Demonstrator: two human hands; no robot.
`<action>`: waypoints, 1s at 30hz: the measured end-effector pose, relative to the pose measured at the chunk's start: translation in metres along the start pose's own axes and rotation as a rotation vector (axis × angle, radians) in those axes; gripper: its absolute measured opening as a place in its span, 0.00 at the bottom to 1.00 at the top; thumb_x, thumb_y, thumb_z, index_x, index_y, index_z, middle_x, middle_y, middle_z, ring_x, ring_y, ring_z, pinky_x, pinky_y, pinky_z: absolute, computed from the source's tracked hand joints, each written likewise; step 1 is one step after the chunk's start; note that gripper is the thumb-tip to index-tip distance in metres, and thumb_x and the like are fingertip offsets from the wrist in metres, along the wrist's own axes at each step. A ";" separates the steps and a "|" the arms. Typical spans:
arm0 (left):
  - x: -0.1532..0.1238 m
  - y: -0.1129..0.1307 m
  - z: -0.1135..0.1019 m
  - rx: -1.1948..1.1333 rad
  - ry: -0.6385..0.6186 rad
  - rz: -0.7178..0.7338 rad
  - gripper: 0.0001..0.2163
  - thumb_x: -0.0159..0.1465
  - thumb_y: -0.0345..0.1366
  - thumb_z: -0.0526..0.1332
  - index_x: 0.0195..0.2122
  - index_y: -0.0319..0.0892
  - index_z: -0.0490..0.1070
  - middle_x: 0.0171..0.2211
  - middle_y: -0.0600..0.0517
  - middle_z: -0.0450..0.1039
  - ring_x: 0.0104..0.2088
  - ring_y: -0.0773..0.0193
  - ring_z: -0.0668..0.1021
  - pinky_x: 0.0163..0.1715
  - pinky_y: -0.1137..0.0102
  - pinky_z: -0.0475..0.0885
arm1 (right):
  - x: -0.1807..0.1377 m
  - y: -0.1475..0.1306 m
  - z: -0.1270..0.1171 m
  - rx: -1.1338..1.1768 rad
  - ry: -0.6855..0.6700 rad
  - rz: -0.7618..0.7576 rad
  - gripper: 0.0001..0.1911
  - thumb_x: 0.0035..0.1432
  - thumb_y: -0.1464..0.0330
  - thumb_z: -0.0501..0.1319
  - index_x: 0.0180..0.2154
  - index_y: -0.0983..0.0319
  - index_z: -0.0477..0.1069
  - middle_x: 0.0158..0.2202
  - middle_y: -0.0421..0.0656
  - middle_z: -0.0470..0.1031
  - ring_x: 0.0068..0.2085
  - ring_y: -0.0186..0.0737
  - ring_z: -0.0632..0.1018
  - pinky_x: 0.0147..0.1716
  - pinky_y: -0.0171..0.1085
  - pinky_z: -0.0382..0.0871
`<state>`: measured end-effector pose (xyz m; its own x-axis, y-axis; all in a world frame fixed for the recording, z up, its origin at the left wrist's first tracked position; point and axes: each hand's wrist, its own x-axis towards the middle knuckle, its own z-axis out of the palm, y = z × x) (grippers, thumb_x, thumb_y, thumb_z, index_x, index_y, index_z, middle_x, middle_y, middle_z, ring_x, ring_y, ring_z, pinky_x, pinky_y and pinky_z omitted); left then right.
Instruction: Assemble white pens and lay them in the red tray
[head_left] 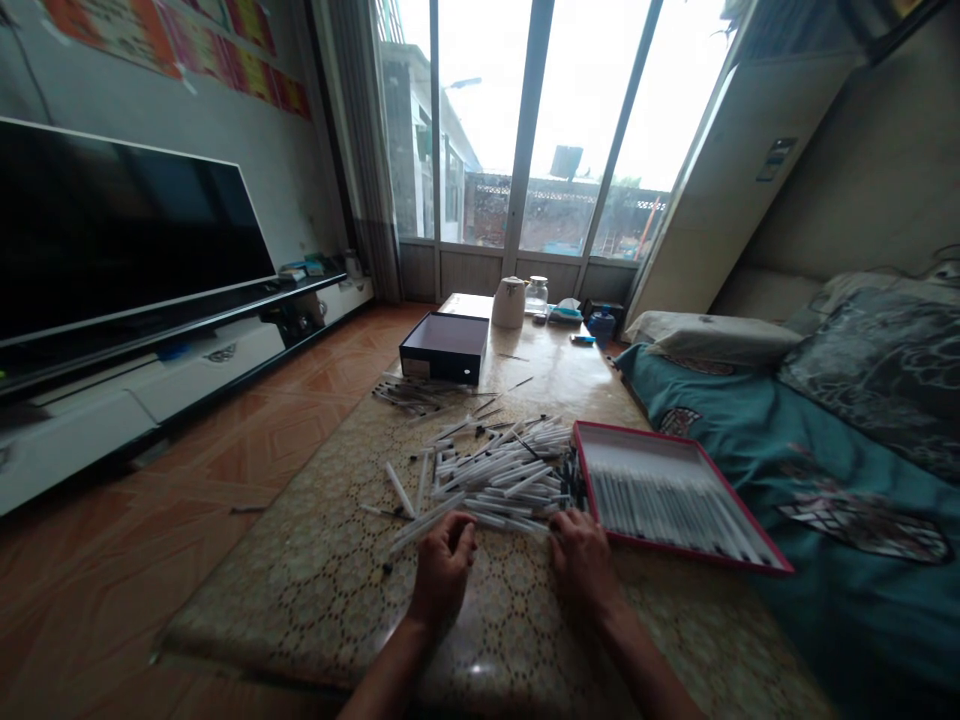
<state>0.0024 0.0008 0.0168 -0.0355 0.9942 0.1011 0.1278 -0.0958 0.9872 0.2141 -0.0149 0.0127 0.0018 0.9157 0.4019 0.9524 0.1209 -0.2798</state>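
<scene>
A loose pile of white pen barrels lies on the patterned table, with black caps among them. My left hand is at the near edge of this pile, fingers curled with thumb and forefinger close together. What it holds, if anything, I cannot make out. Between the pile and a shallow pink-rimmed box lid, my right hand has its fingers bent downward; its fingertips are partly hidden beside black pen caps. The box lid holds a row of assembled-looking pens.
A dark open box stands farther back on the left, with thin dark refills before it. A pitcher, a glass jar and a tissue pack are at the far end. A sofa borders the table's right side.
</scene>
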 end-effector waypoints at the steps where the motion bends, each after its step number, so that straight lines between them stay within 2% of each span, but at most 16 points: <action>1: 0.000 0.001 0.000 0.024 -0.004 0.023 0.11 0.56 0.43 0.59 0.30 0.40 0.72 0.20 0.54 0.68 0.20 0.66 0.70 0.22 0.73 0.64 | 0.000 0.003 -0.002 0.019 0.021 0.018 0.05 0.53 0.72 0.56 0.29 0.58 0.69 0.31 0.43 0.71 0.36 0.42 0.72 0.35 0.37 0.60; 5: -0.002 0.006 -0.002 0.082 -0.035 0.099 0.09 0.55 0.41 0.60 0.27 0.41 0.74 0.23 0.51 0.72 0.26 0.62 0.73 0.28 0.70 0.67 | 0.001 0.003 -0.013 0.226 0.064 0.086 0.08 0.58 0.68 0.53 0.32 0.60 0.69 0.32 0.44 0.71 0.35 0.40 0.73 0.35 0.36 0.63; 8: -0.004 0.011 -0.001 0.056 -0.071 0.099 0.08 0.53 0.40 0.62 0.27 0.42 0.76 0.27 0.48 0.76 0.31 0.57 0.75 0.34 0.67 0.68 | 0.000 -0.013 -0.016 0.416 0.061 0.081 0.10 0.60 0.65 0.52 0.33 0.61 0.70 0.31 0.44 0.72 0.34 0.39 0.73 0.33 0.35 0.65; 10: -0.006 0.015 0.002 0.029 -0.158 0.083 0.08 0.53 0.40 0.63 0.29 0.43 0.77 0.29 0.46 0.77 0.32 0.56 0.76 0.34 0.66 0.69 | -0.002 -0.029 -0.017 0.513 0.056 0.073 0.11 0.59 0.64 0.53 0.33 0.61 0.71 0.31 0.44 0.73 0.33 0.38 0.74 0.32 0.34 0.65; 14: -0.008 0.016 0.013 -0.155 -0.321 -0.118 0.15 0.53 0.43 0.63 0.37 0.40 0.76 0.31 0.45 0.77 0.25 0.61 0.75 0.24 0.69 0.69 | -0.009 -0.062 -0.018 0.653 0.055 0.096 0.10 0.58 0.63 0.56 0.33 0.61 0.72 0.30 0.43 0.73 0.31 0.37 0.74 0.30 0.32 0.66; 16: -0.008 0.012 0.018 -0.287 -0.336 -0.218 0.17 0.52 0.45 0.63 0.37 0.37 0.75 0.29 0.46 0.76 0.24 0.63 0.75 0.21 0.71 0.68 | -0.012 -0.072 -0.016 0.689 0.031 0.073 0.09 0.58 0.64 0.56 0.33 0.61 0.71 0.30 0.43 0.73 0.31 0.36 0.73 0.30 0.32 0.66; 18: -0.007 0.006 0.020 -0.399 -0.299 -0.269 0.17 0.51 0.46 0.64 0.34 0.36 0.74 0.27 0.47 0.76 0.24 0.65 0.75 0.21 0.73 0.68 | -0.013 -0.073 -0.015 0.689 -0.021 0.014 0.08 0.57 0.65 0.56 0.33 0.61 0.71 0.30 0.43 0.73 0.31 0.36 0.73 0.30 0.32 0.65; 21: -0.007 -0.002 0.017 -0.523 -0.145 -0.326 0.16 0.49 0.46 0.66 0.29 0.37 0.72 0.26 0.50 0.75 0.22 0.68 0.74 0.20 0.75 0.68 | -0.006 -0.053 -0.013 0.531 -0.010 0.007 0.07 0.57 0.68 0.55 0.35 0.61 0.71 0.32 0.43 0.73 0.34 0.38 0.73 0.34 0.34 0.65; 23: -0.007 -0.005 0.014 -0.594 -0.058 -0.365 0.16 0.48 0.46 0.67 0.28 0.37 0.71 0.24 0.51 0.75 0.20 0.70 0.73 0.20 0.75 0.68 | 0.005 -0.029 -0.013 0.281 0.077 0.104 0.07 0.56 0.69 0.55 0.35 0.60 0.72 0.33 0.45 0.73 0.37 0.41 0.73 0.37 0.37 0.62; 25: -0.008 -0.006 0.010 -0.668 -0.024 -0.382 0.16 0.47 0.46 0.67 0.29 0.37 0.70 0.24 0.51 0.76 0.19 0.70 0.73 0.20 0.75 0.67 | 0.020 -0.006 -0.013 0.034 0.099 0.210 0.06 0.54 0.71 0.57 0.33 0.60 0.72 0.34 0.46 0.73 0.39 0.45 0.72 0.37 0.39 0.59; 27: -0.008 -0.007 0.007 -0.734 -0.012 -0.383 0.16 0.48 0.45 0.67 0.29 0.37 0.69 0.24 0.51 0.76 0.20 0.70 0.74 0.21 0.76 0.68 | 0.038 0.011 -0.012 -0.094 0.046 0.244 0.06 0.53 0.71 0.58 0.33 0.60 0.73 0.35 0.46 0.73 0.40 0.45 0.71 0.37 0.39 0.57; 30: -0.009 -0.009 0.005 -0.798 -0.015 -0.387 0.14 0.49 0.42 0.67 0.31 0.38 0.69 0.26 0.51 0.76 0.21 0.71 0.74 0.23 0.76 0.69 | 0.065 0.022 -0.006 -0.170 -0.056 0.247 0.07 0.54 0.70 0.57 0.35 0.60 0.74 0.37 0.45 0.73 0.42 0.42 0.71 0.37 0.37 0.55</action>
<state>0.0066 -0.0069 0.0063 0.0803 0.9640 -0.2536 -0.6200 0.2475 0.7446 0.2371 0.0453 0.0383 0.2271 0.9298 0.2897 0.9627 -0.1695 -0.2108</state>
